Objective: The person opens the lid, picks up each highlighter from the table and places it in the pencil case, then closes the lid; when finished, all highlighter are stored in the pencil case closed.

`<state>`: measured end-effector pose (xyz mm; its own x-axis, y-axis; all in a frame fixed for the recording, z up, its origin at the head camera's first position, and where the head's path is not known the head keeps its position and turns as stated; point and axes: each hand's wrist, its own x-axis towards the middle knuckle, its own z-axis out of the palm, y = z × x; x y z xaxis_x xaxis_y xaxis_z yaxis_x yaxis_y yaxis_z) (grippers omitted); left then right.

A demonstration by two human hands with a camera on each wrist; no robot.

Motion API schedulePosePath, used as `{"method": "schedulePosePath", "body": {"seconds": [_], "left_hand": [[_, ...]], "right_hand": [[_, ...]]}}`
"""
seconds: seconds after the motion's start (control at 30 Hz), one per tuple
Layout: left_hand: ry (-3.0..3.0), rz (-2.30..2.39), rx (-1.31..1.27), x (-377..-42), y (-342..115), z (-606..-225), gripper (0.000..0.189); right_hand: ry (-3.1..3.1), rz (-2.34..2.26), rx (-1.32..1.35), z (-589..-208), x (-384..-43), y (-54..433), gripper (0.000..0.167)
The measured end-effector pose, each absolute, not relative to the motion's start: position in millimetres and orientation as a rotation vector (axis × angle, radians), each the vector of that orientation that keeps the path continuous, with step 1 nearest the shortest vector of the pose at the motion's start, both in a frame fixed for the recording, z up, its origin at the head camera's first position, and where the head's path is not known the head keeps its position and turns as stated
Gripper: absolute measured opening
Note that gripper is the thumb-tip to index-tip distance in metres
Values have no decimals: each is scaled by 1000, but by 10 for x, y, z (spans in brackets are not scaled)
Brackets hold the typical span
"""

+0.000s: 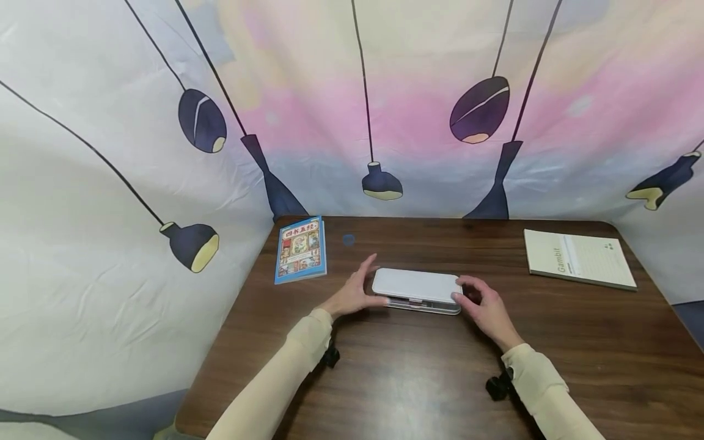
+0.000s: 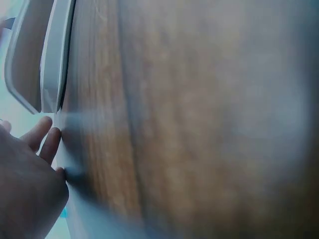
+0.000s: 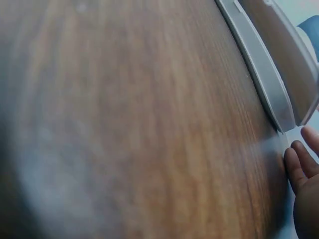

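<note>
A white, flat pencil case (image 1: 416, 285) lies mid-table with its lid raised slightly, a dark gap showing along the front. At its left end is my left hand (image 1: 354, 294), fingers spread and extended, thumb by the front left corner. My right hand (image 1: 486, 308) has its bent index finger and thumb on the lid's right end. The left wrist view shows the case's end (image 2: 52, 74) just beyond the left hand's fingers (image 2: 50, 144). In the right wrist view, the lower fingers (image 3: 295, 167) sit beside the case's other end (image 3: 279, 102); the thumb is hidden.
A blue illustrated book (image 1: 300, 250) lies at the back left, near a small round blue piece (image 1: 349, 239). Toward the back right is a pale notebook (image 1: 580, 260). A printed cloth (image 1: 429, 122) hangs behind the brown wooden table (image 1: 396, 373).
</note>
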<state>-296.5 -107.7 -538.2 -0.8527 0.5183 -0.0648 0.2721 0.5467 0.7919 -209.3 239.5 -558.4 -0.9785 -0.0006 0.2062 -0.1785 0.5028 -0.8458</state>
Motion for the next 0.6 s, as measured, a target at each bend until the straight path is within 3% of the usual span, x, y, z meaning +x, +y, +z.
{"method": "schedulePosePath", "body": {"seconds": [0.13,0.23,0.6], "left_hand": [[2434,1288,611,-2910,-1133,-5387,98],[2461,1246,610,-2898,-1151,-5388,97],[2543,1097,655,-2919,-1155,-5395,93]], "right_hand": [[-2632,1435,132,-5608,-2085,2402,64],[-2696,1378,126,-5616,-2087,2408,75],[-2775,1110,303,-5646,-2109,2406,75]]}}
